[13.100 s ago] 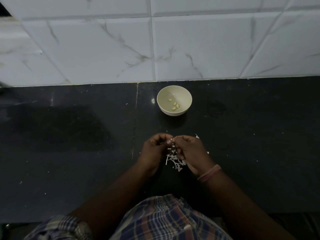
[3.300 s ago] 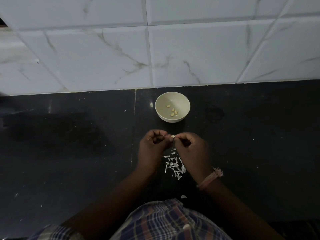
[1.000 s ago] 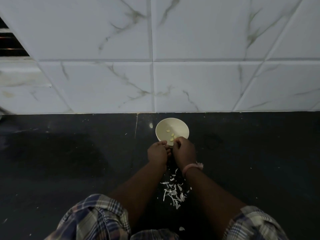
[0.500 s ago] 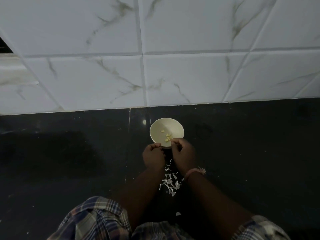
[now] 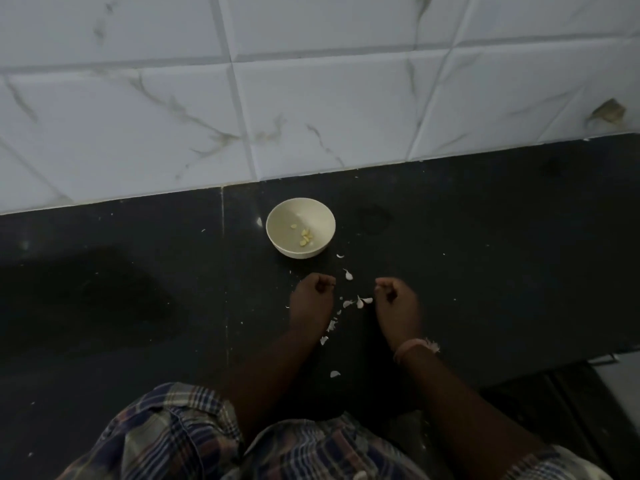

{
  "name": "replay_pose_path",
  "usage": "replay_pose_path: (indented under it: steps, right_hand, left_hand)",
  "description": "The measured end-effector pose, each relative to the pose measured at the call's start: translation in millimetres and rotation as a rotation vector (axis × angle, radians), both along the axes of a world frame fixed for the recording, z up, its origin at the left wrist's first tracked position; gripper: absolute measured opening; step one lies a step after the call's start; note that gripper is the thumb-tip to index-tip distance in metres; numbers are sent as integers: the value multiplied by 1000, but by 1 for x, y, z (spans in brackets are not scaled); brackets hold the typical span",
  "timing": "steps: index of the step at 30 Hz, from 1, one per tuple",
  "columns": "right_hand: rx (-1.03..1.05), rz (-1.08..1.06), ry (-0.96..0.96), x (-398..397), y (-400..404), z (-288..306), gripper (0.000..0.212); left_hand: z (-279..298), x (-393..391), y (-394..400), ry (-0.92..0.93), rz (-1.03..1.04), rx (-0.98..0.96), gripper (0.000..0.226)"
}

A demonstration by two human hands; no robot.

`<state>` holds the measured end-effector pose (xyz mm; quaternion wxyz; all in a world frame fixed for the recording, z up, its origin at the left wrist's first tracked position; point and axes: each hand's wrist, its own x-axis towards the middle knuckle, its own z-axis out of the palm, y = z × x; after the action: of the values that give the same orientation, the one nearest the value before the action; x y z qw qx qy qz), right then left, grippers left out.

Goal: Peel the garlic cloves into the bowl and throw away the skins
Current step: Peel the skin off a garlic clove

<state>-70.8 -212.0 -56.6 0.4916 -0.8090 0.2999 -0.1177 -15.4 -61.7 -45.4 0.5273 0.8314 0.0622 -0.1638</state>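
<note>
A small cream bowl [image 5: 277, 216] stands on the black counter with several peeled garlic cloves [image 5: 305, 236] lying in it. My left hand [image 5: 311, 301] and my right hand [image 5: 398, 306] rest on the counter just in front of the bowl, a hand's width apart, both curled into fists. A pale scrap shows at my right fingertips. What my left fist encloses is hidden. A few white garlic skins [image 5: 360, 301] lie scattered between and behind the hands.
The white marble-look tiled wall [image 5: 311, 98] rises right behind the bowl, with a brown mark [image 5: 607, 112] at far right. The black counter [image 5: 104, 289] ends at a front edge [image 5: 554, 370] on the right. My checked shirt fills the bottom of the view.
My hands have drawn back from the bowl's rim and moved apart. The dense pile of skins between my wrists is gone; only scattered pieces lie there now. The view has swung left.
</note>
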Motion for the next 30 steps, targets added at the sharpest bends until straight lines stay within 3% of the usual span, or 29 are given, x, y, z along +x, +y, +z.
replay_pose_path:
  steps: [8, 12, 15, 18, 21, 30]
  right_hand:
    - [-284, 212, 89, -20, 0, -13, 13]
    - [-339, 252, 89, -27, 5, -23, 25]
    - [-377, 295, 158, -22, 4, -27, 33]
    - [-411, 332, 231, -15, 2, -26, 26]
    - [-406, 268, 179, -14, 2, -29, 9]
    - [-164, 42, 15, -12, 23, -10, 8]
  left_hand:
    - [-7, -24, -9, -149, -303, 305, 27]
    - [-13, -30, -13, -244, -367, 353, 25]
    - [-13, -32, -15, -295, -385, 304, 26]
    - [-14, -33, -16, -259, -305, 245, 26]
    - [-16, -26, -14, -189, -194, 200, 25]
    - [-18, -6, -1, 27, -64, 15, 20]
